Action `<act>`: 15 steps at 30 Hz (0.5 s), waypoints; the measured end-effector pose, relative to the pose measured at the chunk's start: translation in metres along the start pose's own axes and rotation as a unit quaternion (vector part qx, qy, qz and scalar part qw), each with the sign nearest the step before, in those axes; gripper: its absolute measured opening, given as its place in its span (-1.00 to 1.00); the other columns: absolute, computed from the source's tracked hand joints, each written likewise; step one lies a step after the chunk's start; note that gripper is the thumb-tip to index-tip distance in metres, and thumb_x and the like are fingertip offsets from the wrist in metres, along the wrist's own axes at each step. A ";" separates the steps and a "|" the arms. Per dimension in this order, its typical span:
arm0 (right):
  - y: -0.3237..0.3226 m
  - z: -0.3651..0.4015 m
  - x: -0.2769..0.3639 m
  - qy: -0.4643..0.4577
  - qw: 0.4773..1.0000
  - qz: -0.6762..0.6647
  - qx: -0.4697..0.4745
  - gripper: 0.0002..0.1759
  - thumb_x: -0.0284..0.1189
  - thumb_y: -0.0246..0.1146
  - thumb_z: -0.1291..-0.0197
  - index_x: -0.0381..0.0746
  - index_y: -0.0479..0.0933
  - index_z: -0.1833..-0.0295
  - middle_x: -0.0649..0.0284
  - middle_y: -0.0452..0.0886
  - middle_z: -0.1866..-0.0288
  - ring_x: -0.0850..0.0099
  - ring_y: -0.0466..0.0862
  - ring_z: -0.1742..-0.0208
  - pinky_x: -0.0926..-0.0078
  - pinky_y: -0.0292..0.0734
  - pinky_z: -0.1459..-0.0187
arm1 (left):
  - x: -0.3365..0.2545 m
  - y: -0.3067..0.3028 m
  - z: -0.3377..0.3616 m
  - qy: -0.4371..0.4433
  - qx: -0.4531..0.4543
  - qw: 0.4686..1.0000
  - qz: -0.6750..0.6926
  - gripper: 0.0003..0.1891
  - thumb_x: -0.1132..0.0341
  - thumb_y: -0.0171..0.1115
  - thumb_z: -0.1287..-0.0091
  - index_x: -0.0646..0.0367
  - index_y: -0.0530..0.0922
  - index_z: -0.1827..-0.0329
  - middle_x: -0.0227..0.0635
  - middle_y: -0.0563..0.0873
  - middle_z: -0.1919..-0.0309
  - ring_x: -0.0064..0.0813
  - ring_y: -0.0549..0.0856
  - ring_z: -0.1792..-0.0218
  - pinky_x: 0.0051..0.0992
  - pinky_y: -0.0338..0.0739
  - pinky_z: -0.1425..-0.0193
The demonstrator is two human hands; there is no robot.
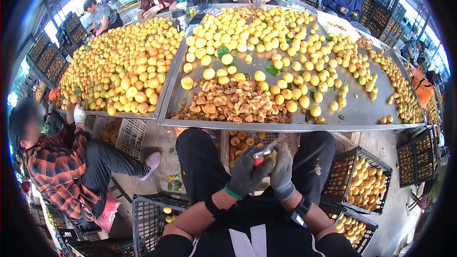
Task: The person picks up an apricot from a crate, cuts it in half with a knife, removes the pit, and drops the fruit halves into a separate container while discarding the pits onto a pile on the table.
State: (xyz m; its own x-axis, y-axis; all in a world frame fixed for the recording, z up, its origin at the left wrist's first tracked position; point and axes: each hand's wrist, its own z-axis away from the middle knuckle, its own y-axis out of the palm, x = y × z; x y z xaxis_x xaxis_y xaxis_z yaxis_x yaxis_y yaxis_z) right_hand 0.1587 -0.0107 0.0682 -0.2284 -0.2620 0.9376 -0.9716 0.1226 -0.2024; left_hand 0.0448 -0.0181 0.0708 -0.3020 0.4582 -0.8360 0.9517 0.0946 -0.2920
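Both my gloved hands meet above my lap, in front of the table edge. My left hand (248, 171), in a dark glove, is closed around a small red-handled cutting tool (259, 161) with a metal part at its top. My right hand (283, 173), in a grey glove, presses against it, fingers closed. A yellow apricot-like fruit (273, 155) shows between the hands, mostly hidden by the gloves. On the metal table (209, 123) just ahead lies a heap of brownish-orange cut fruit pieces (240, 102), with whole yellow fruits (290, 78) around and behind it.
Between my knees stands a crate of fruit halves (242, 140). Black crates of yellow fruit (366, 185) are at my right, another black crate (150, 223) at my left. A person in a checked shirt (59, 171) sits at left; others work across the table. A flask (180, 19) stands by the divider.
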 end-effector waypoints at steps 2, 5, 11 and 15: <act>-0.004 -0.007 0.005 -0.033 0.999 0.019 -0.024 -0.55 -0.27 -0.21 -0.47 -0.37 0.50 0.14 0.11 0.56 0.38 0.31 0.57 0.35 0.44 0.45 0.23 | -0.002 0.015 0.004 -0.243 -0.032 0.960 0.138 -0.75 0.27 0.27 -0.31 0.21 0.58 0.05 -0.26 0.69 0.30 -0.43 0.68 0.28 -0.48 0.53 0.17; -0.007 -0.011 0.000 -0.057 0.998 0.037 -0.017 -0.57 -0.27 -0.17 -0.45 -0.37 0.50 0.13 0.09 0.56 0.38 0.28 0.58 0.35 0.43 0.45 0.23 | 0.002 0.028 -0.006 -0.271 -0.107 0.917 0.272 -0.75 0.24 0.24 -0.34 0.24 0.59 0.07 -0.37 0.68 0.31 -0.59 0.63 0.27 -0.53 0.51 0.17; -0.017 -0.024 -0.057 0.155 0.960 -0.233 0.008 -0.58 -0.25 -0.20 -0.49 -0.36 0.42 -0.03 0.12 0.60 0.30 0.39 0.61 0.31 0.54 0.50 0.26 | 0.043 0.021 -0.013 -0.225 -0.079 0.947 0.214 -0.78 0.24 0.24 -0.35 0.15 0.60 0.05 -0.45 0.66 0.31 -0.66 0.60 0.28 -0.59 0.49 0.19; -0.039 -0.020 -0.069 0.245 0.701 -0.642 0.190 -0.55 -0.11 -0.10 -0.43 -0.25 0.43 -0.09 0.14 0.61 0.15 0.38 0.62 0.19 0.53 0.52 0.22 | 0.037 -0.001 -0.023 -0.448 -0.029 0.752 0.482 -0.72 0.14 0.27 -0.32 0.14 0.58 0.07 -0.40 0.66 0.35 -0.54 0.63 0.32 -0.51 0.50 0.21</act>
State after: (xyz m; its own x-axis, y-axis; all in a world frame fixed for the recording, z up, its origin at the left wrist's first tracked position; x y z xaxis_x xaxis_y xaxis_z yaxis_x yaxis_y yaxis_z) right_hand 0.2137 0.0212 0.0170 0.8085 0.4480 0.3816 -0.3245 -0.2016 0.9241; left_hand 0.0336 0.0190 0.0512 0.6394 -0.4389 -0.6313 0.7452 0.1514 0.6494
